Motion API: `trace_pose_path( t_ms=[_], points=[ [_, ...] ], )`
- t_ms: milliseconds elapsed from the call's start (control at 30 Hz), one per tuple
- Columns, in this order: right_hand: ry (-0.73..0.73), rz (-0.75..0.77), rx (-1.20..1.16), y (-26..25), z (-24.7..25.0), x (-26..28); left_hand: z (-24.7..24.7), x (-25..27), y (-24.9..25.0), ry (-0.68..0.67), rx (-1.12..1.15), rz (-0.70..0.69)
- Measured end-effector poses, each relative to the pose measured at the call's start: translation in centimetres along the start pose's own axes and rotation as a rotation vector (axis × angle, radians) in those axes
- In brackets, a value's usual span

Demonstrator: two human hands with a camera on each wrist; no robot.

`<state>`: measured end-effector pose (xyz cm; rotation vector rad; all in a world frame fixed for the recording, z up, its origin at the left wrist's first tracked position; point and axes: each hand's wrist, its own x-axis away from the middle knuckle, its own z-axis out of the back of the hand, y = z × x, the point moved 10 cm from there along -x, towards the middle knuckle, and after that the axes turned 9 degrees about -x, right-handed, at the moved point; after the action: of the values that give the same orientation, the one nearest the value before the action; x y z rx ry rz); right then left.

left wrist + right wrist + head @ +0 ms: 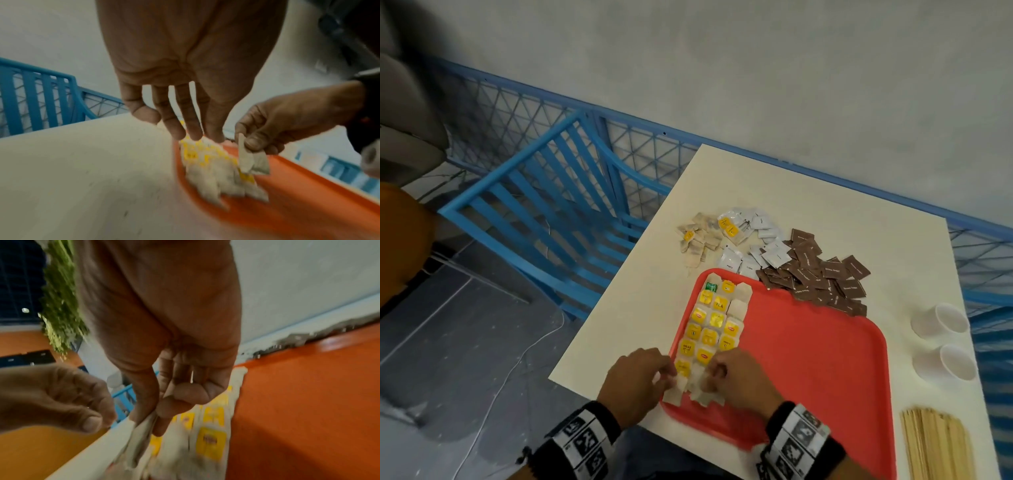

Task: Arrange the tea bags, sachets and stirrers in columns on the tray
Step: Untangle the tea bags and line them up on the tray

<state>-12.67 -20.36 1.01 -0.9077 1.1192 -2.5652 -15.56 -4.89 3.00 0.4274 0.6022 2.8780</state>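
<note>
A red tray (818, 346) lies on the white table (842, 212). Yellow-tagged tea bags (714, 323) lie in three columns along its left side. My right hand (714, 375) is over the near end of those columns and pinches a couple of beige tea bags (254, 160) between thumb and fingers; the wrist view shows them hanging from the pinch (141, 433). My left hand (666, 375) hovers just left of it at the tray's near left corner, fingers (176, 129) nearly straight and holding nothing. Wooden stirrers (938, 445) lie at the near right.
Beyond the tray lie a loose tea bag pile (698, 241), white sachets (755, 240) and brown sachets (822, 279). Two white paper cups (938, 322) lie on their sides to the right. A blue chair (544, 212) stands left of the table.
</note>
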Motion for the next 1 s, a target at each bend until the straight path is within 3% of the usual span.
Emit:
trace_pose_path(
  t_ms=[167,333,533,667,833,1000],
  points=[
    [-0.069,-0.076,-0.119,1.5,-3.4,-1.5,-2.5,1.0,-0.2,0.014,-0.224,-0.121],
    [-0.034,-0.093,-0.058,2.4,-4.1,-1.8,-4.6,0.3,-0.4,-0.108,-0.355,-0.169],
    [0.053,-0.179,-0.028,2.7,-3.9,-1.3,-4.7,-0.3,0.8,-0.124,-0.489,-0.239],
    [0.144,-0.110,0.045,1.7,-2.0,-0.5,-4.2,-0.4,1.4,-0.083,-0.496,-0.274],
    [-0.075,-0.090,0.162,1.9,-3.7,0.9,-4.3,0.1,1.7,-0.071,-0.490,-0.322],
    [-0.101,-0.068,0.138,1.9,-5.0,0.9,-5.0,-0.2,1.8,-0.079,-0.539,-0.345]
  ],
)
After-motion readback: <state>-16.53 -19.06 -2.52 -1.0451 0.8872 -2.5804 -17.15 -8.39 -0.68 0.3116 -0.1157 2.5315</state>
